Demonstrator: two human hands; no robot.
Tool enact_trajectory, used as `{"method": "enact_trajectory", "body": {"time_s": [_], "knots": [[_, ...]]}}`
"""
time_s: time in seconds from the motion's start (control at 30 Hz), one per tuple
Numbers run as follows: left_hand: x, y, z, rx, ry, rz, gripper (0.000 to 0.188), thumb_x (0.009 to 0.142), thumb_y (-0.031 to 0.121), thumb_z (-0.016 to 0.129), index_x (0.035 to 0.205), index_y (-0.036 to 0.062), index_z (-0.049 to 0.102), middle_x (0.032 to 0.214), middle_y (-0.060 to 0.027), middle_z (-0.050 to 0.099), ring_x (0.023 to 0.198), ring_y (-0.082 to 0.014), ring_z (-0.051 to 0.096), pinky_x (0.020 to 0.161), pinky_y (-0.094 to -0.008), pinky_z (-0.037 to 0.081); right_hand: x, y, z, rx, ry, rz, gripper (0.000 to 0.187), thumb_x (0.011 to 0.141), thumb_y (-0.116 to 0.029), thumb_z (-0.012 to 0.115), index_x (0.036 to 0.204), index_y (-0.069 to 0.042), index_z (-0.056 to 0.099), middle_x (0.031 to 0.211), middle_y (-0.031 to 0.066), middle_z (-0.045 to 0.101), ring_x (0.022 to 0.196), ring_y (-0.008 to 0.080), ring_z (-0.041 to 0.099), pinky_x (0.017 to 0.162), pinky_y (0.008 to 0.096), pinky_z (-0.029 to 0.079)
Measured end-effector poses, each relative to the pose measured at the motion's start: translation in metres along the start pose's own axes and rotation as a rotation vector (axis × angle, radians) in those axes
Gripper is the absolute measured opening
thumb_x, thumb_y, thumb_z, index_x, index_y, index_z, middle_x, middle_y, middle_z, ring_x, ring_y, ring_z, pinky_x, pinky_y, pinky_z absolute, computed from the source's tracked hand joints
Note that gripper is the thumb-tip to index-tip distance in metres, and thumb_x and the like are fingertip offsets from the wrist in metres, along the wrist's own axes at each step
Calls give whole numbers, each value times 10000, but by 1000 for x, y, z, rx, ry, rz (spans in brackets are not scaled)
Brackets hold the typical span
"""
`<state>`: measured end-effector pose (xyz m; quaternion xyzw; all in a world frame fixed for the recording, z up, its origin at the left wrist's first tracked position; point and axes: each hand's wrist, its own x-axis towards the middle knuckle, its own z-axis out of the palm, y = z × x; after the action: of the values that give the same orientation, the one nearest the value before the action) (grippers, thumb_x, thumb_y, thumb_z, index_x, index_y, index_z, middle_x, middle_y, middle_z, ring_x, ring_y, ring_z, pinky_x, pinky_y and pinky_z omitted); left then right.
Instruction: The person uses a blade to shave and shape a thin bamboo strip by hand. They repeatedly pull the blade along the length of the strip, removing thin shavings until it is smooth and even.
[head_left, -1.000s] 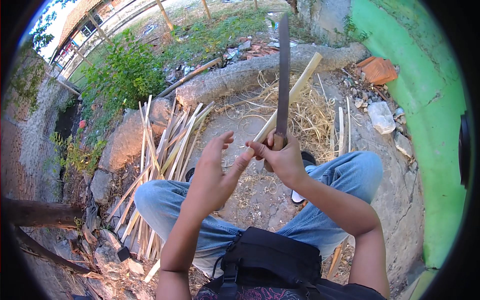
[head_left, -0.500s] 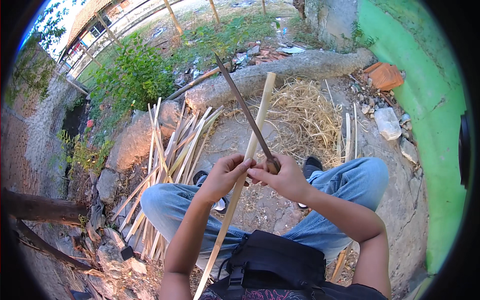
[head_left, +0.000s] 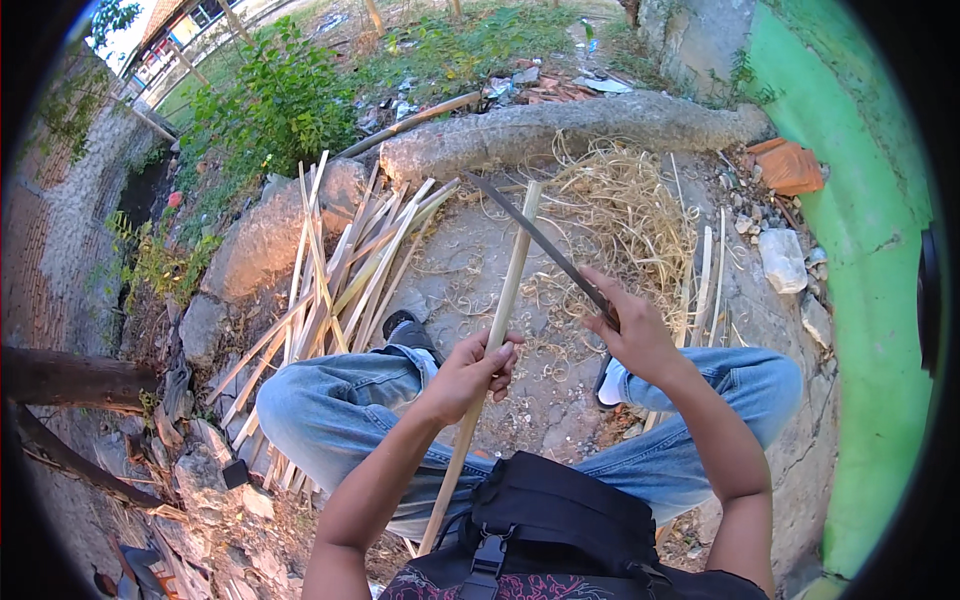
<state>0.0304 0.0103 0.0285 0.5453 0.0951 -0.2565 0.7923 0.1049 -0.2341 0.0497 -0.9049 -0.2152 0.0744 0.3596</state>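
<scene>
My left hand (head_left: 476, 372) is closed round a long, pale bamboo strip (head_left: 512, 270). The strip slants up and away from my lap, its lower end by the black bag. My right hand (head_left: 634, 325) grips a long, narrow, dark-bladed knife (head_left: 545, 242), its handle mostly hidden in my fingers. The blade points up and to the left, and in this view it crosses the strip near the strip's far end. Whether blade and strip touch, I cannot tell.
Many cut strips (head_left: 350, 270) lie piled beyond my left knee. Curly shavings (head_left: 630, 210) heap up ahead on the right. A low stone kerb (head_left: 570, 130) curves across the front, and a green wall (head_left: 850, 200) bounds the right. A black bag (head_left: 560, 510) rests at my lap.
My right hand has moved right, apart from my left, and the knife now tilts lower across the strip's far end. The left hand and strip have come slightly down toward me.
</scene>
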Motion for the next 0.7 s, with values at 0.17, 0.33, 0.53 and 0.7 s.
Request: {"method": "enact_trajectory", "body": {"time_s": [0.17, 0.33, 0.53, 0.7], "knots": [[-7, 6, -5, -288, -33, -108, 232, 1016, 302, 420, 1040, 81, 484, 667, 33, 400, 520, -51, 340, 448, -194, 312, -1, -13, 4, 23, -53, -97, 518, 889, -218, 635, 1371, -137, 465, 864, 163, 651, 587, 209, 544, 596, 319, 450], [1, 6, -1, -144, 7, -68, 297, 1019, 370, 371, 997, 89, 463, 647, 46, 345, 494, -48, 272, 429, -186, 255, 2, -10, 19, 90, -29, -300, 434, 914, -223, 592, 1336, -159, 516, 801, 123, 612, 615, 234, 562, 611, 339, 459], [-2, -1, -11, -300, -42, -162, 379, 1013, 434, 343, 885, 101, 472, 639, 43, 339, 488, -54, 259, 429, -186, 241, -2, -13, 28, 35, -105, -314, 403, 927, -218, 562, 1329, -205, 526, 668, 89, 513, 587, 251, 540, 556, 371, 438], [-1, -4, -3, -236, 43, -197, 441, 984, 508, 373, 821, 105, 440, 617, 61, 320, 479, -44, 272, 406, -195, 210, -3, -10, 30, 7, -110, -369, 418, 927, -226, 561, 1341, -232, 511, 648, 82, 489, 576, 242, 539, 528, 372, 433]]}}
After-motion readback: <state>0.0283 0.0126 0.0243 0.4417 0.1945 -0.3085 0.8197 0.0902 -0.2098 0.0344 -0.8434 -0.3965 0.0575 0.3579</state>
